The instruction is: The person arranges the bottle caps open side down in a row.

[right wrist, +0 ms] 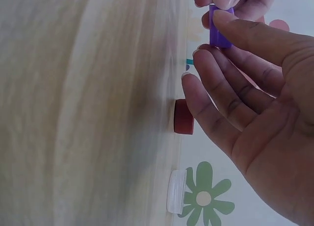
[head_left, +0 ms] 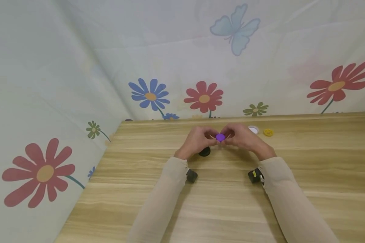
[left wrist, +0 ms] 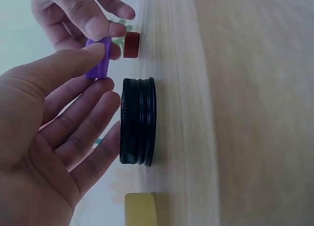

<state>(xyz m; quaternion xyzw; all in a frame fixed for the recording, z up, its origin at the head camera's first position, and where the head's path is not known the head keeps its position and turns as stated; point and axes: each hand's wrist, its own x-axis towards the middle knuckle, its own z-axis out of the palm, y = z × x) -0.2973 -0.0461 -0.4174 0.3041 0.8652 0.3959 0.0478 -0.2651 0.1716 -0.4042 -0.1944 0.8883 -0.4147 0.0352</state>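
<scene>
Between both hands, just above the table, is a purple bottle cap (head_left: 220,137). My left hand (head_left: 198,141) pinches one side of it with thumb and fingertips. The right hand (head_left: 239,137) pinches the opposite side in the same way. In the left wrist view the purple cap (left wrist: 99,59) is held upright between the two thumbs and the fingers behind. A black ribbed lid (left wrist: 138,122) stands on the table below my left hand, partly hidden from the head view. Under the right hand, a red cap (right wrist: 184,116) sits on the table.
To the right of the right hand lie a white cap (head_left: 253,129) and a yellow cap (head_left: 268,132). Another yellow cap (left wrist: 140,209) shows in the left wrist view. The wooden table (head_left: 124,168) ends at a flower-printed cloth (head_left: 170,50) at the back and left.
</scene>
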